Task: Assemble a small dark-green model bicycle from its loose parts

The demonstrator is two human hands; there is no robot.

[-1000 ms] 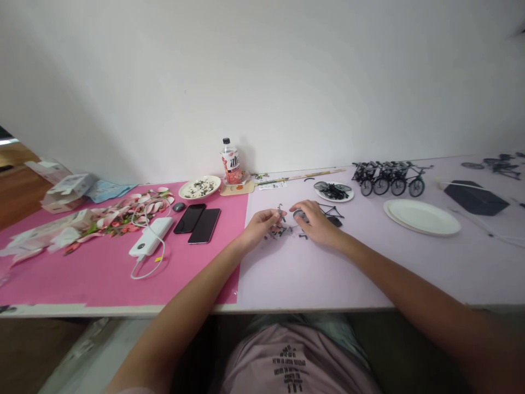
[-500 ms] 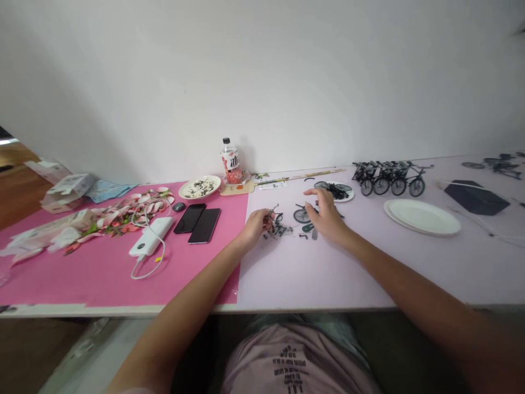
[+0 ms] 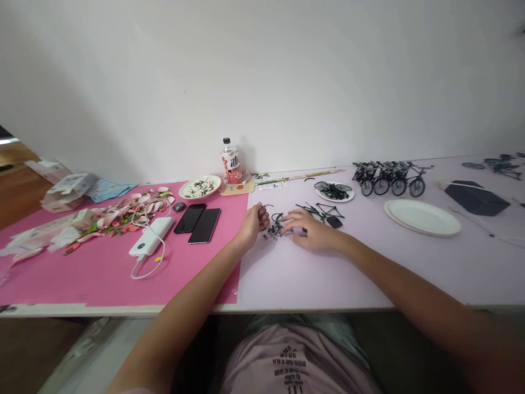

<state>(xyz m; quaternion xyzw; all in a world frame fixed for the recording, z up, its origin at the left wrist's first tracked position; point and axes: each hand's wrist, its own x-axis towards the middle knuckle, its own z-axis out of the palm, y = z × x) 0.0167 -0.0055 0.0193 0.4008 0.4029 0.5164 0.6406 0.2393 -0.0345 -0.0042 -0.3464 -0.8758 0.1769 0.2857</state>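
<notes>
My left hand (image 3: 251, 225) is closed on a small dark part (image 3: 267, 206) whose thin end sticks out past the fingertips. To its right, my right hand (image 3: 308, 230) is low over the table with its fingers spread and holds nothing that I can see. Its fingertips are beside a scatter of small dark parts (image 3: 275, 229) between the hands. Beyond my right hand lie a dark miniature bicycle frame (image 3: 329, 210) and a black flat piece (image 3: 334, 222). My right hand hides some of the pieces under it.
A plate of black parts (image 3: 335, 191) and a row of miniature bicycles (image 3: 388, 178) are at the back. Stacked white plates (image 3: 422, 216) and a dark block (image 3: 476, 197) sit to the right. Leftward are phones (image 3: 204, 225), a power bank (image 3: 151, 236), petals (image 3: 118, 219) and a bottle (image 3: 232, 163).
My right hand has moved left and nearer, over to the small parts, uncovering the bicycle frame and the black piece. My left hand has shifted slightly left, still closed.
</notes>
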